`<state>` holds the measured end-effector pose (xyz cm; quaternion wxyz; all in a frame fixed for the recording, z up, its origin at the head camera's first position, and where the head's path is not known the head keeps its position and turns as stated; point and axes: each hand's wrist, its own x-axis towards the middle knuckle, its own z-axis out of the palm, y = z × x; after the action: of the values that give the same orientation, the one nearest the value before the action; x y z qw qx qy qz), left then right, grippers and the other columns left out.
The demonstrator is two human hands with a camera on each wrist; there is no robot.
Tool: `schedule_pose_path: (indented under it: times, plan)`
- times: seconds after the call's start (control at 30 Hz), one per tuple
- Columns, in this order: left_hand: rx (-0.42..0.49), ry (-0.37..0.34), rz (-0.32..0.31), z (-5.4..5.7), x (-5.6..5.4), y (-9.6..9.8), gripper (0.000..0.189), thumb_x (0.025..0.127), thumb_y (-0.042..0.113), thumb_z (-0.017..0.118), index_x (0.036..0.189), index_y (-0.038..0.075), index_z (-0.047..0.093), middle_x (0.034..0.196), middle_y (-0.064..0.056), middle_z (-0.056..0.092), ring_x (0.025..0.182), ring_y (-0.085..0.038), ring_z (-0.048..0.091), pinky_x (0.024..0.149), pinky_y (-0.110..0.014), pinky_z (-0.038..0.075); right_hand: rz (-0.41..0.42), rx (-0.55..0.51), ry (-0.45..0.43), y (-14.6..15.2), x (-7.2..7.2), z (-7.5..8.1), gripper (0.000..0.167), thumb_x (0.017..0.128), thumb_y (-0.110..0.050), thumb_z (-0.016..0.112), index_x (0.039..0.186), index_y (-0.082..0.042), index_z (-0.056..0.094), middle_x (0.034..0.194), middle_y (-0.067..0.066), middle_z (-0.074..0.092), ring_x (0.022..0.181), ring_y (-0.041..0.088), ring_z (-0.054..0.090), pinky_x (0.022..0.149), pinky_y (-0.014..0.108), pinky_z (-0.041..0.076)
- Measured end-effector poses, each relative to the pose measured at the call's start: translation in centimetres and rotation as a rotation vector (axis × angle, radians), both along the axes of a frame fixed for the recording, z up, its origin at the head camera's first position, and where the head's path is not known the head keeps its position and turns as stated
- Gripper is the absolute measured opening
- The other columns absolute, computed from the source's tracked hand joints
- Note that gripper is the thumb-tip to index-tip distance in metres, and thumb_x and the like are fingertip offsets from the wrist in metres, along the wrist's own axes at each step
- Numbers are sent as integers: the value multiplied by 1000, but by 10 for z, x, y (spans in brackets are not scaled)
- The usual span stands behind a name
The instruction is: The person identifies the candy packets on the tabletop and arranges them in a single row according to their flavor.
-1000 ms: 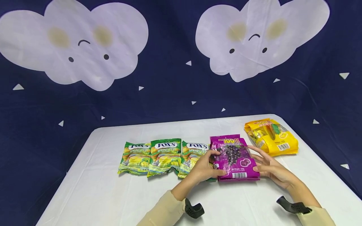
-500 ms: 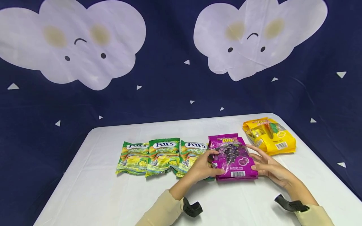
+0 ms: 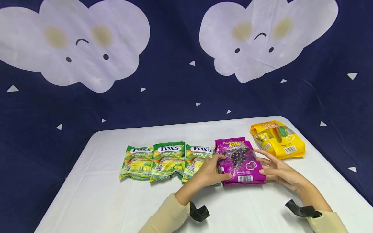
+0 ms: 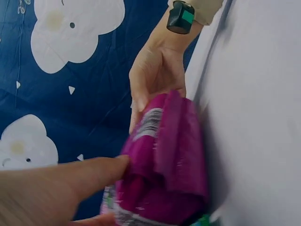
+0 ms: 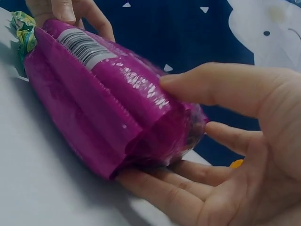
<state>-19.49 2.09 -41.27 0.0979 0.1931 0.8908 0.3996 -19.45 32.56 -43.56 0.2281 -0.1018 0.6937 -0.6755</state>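
Observation:
A purple candy bag (image 3: 239,158) with grapes printed on it lies at the right end of a row of packs. My left hand (image 3: 207,174) grips its left side, thumb on the front near the bottom. On the opposite side my right hand (image 3: 281,173) holds the bag, its thumb pressed on the front edge. In the right wrist view, several right fingers (image 5: 174,188) reach against the side and underside of the bag (image 5: 84,99). The left wrist view shows the bag's folded bottom end (image 4: 174,150) and barcode. Some left fingertips are hidden.
Three green and yellow Fox's candy packs (image 3: 137,163) stand side by side to the left; the rightmost pack (image 3: 196,160) is partly behind my left hand. A yellow candy bag (image 3: 281,142) lies at the back right. White cloth covers the table (image 3: 116,207); a dark blue curtain (image 3: 175,38) hangs behind.
The whole view shifts slightly. Both hands keep their hold on the purple candy bag, which stays in place beside the green packs.

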Motion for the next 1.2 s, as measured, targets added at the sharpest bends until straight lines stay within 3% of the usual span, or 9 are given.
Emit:
schedule_pose_path:
  times: [0.1, 0.23, 0.33, 0.4, 0.53, 0.6, 0.87, 1.03, 1.2]
  plan:
    - [-42, 35, 18, 10, -1, 1, 64, 80, 42, 78, 133, 16, 53, 126, -19, 44, 106, -31, 55, 82, -42, 53, 11, 61, 30, 3, 0, 6, 72, 95, -8, 56, 155, -19, 17, 154, 29, 11, 120, 13, 50, 93, 50, 48]
    - [4, 123, 21, 24, -4, 7, 55, 83, 36, 76, 131, 16, 57, 125, -13, 46, 111, -23, 49, 87, -41, 50, 14, 105, 81, 12, 1, 14, 67, 96, -8, 55, 153, -14, 22, 154, 19, 25, 118, 12, 54, 93, 45, 50]
    - [38, 192, -27, 34, -7, 19, 47, 85, 31, 75, 129, 20, 60, 124, -7, 51, 114, -17, 47, 90, -37, 48, 18, 79, 132, 21, 0, 19, 61, 98, -4, 50, 152, -8, 21, 150, 7, 38, 120, 17, 56, 93, 43, 49]
    - [58, 193, -83, 39, -10, 29, 44, 86, 30, 74, 127, 22, 62, 124, -4, 53, 112, -14, 51, 88, -31, 47, 9, 65, 178, 27, -1, 23, 59, 98, -2, 48, 151, -4, 22, 146, 1, 43, 121, 20, 56, 93, 43, 50]
    - [167, 71, -196, 46, -18, 52, 42, 86, 27, 74, 126, 18, 63, 124, -3, 58, 110, -11, 58, 85, -22, 47, -48, 69, 259, 33, -4, 28, 55, 97, 1, 50, 147, 0, 29, 139, 0, 50, 119, 20, 57, 90, 44, 50]
    - [227, -19, -200, 46, -22, 63, 43, 85, 25, 75, 125, 17, 64, 122, 0, 60, 109, -11, 60, 83, -19, 48, -90, 76, 285, 34, -5, 30, 54, 96, 2, 53, 145, 0, 32, 136, -1, 52, 116, 17, 59, 88, 42, 52]
    - [346, -234, -65, 40, -37, 99, 45, 82, 22, 77, 125, 20, 66, 117, 5, 62, 100, -7, 59, 86, -24, 48, -212, 83, 336, 44, -10, 30, 48, 96, 1, 55, 142, -1, 41, 131, 0, 55, 106, 14, 64, 84, 32, 54]
    - [465, -383, 40, 34, -44, 122, 42, 82, 10, 75, 123, 16, 67, 125, -5, 58, 90, -18, 64, 83, -28, 53, -269, 145, 361, 53, -15, 28, 48, 96, -2, 58, 142, -4, 44, 129, -3, 56, 103, 8, 64, 80, 26, 55]
    - [473, -412, 47, 31, -49, 142, 43, 83, -2, 68, 124, 11, 65, 123, -8, 59, 92, -16, 64, 78, -27, 55, -331, 217, 390, 60, -22, 27, 52, 95, -5, 59, 144, -9, 41, 128, -7, 54, 101, -1, 60, 77, 22, 54]
